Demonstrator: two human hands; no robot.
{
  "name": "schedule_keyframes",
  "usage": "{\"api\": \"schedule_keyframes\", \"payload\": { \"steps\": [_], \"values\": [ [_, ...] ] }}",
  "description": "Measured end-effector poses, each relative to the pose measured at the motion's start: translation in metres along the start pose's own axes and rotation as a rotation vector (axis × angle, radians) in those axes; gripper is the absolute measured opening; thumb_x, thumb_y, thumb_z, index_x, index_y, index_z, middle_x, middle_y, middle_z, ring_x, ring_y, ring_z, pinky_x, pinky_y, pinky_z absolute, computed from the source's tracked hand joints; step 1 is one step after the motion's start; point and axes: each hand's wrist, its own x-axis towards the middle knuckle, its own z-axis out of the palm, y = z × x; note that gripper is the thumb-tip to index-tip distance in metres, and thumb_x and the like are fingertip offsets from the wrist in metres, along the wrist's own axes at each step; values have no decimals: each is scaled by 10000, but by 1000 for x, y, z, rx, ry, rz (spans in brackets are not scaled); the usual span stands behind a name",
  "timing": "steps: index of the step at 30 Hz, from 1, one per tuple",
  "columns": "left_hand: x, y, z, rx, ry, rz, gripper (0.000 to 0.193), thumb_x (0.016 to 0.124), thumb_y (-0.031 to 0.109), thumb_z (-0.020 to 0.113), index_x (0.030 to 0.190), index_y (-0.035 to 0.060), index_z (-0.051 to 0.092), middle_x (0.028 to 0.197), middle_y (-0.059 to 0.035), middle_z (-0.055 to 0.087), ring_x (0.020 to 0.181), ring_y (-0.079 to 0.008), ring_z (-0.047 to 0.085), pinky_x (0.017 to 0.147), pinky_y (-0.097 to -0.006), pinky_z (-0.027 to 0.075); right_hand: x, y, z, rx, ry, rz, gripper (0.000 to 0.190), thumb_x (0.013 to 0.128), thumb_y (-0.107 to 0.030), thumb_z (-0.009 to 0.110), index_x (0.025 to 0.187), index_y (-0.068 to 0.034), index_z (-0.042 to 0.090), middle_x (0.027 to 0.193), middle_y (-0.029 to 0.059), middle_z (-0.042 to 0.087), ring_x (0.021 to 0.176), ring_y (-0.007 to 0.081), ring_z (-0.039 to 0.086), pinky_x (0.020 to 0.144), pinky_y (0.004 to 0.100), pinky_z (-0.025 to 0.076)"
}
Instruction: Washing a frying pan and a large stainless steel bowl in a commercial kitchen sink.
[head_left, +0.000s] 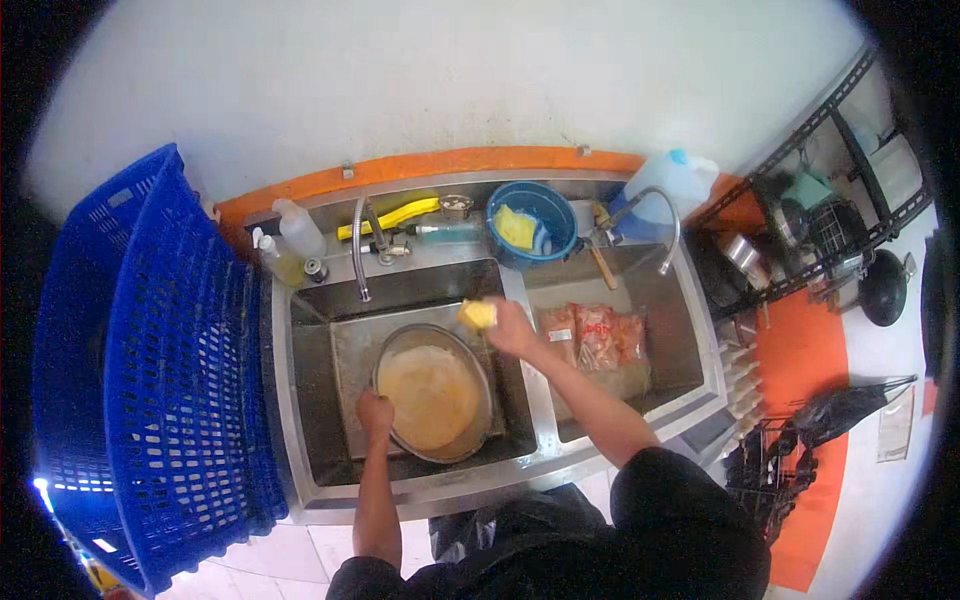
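Note:
My left hand (375, 412) grips the left rim of a round metal basin (484, 375) in the left sink bowl. Cloudy tan liquid (431, 397) stands in the basin. Just above the basin's upper right rim, my right hand (514, 328) holds a yellow sponge (477, 314), slightly blurred. Beneath the basin, a flat rectangular metal tray (351, 360) lies in the sink bowl. A curved metal faucet (360, 255) hangs over this bowl's back edge, with its spout end away from both hands.
Plastic-wrapped reddish food packs (598, 337) lie in the right sink bowl (675, 322). A blue bucket (532, 255) with a yellow cloth (514, 227) stands behind the divider. Stacked blue crates (187, 390) border the left. Soap bottles (300, 229) and a large jug (667, 187) line the back ledge.

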Motion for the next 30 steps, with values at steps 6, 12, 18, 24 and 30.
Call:
{"api": "schedule_keyframes", "payload": {
  "steps": [6,12,18,24,30],
  "values": [
    [2,63,-52,236,10,100,188,750,209,604,800,28,610,755,-188,634,693,-374,621,611,-461,488,27,-23,-17,-78,257,-124,339,612,37,571,941,-48,570,923,195,542,891,417,534,751,461,445],
    [3,66,-104,461,64,290,83,777,187,601,814,112,605,756,-115,610,656,-319,623,540,-425,489,105,-17,-61,-134,565,58,485,650,-37,640,1108,-4,485,1041,231,492,970,416,497,800,440,438],
    [14,55,-123,485,186,411,67,714,92,579,765,119,544,744,-77,584,659,-297,612,537,-420,487,105,40,-89,-132,644,84,348,716,-140,587,1037,-7,565,962,213,594,884,380,582,791,450,465],
    [22,69,-131,424,29,641,93,719,84,561,801,123,581,747,-68,578,653,-284,606,551,-418,493,38,189,-102,-743,439,578,522,731,-91,551,1246,-104,466,1120,227,529,992,387,541,830,471,446],
    [25,72,-107,371,84,294,127,672,55,592,797,74,580,729,-146,594,673,-357,595,590,-475,472,54,231,-128,-529,155,353,490,787,-129,526,1272,-101,464,1058,246,560,961,401,568,788,485,478]
  ]
}}
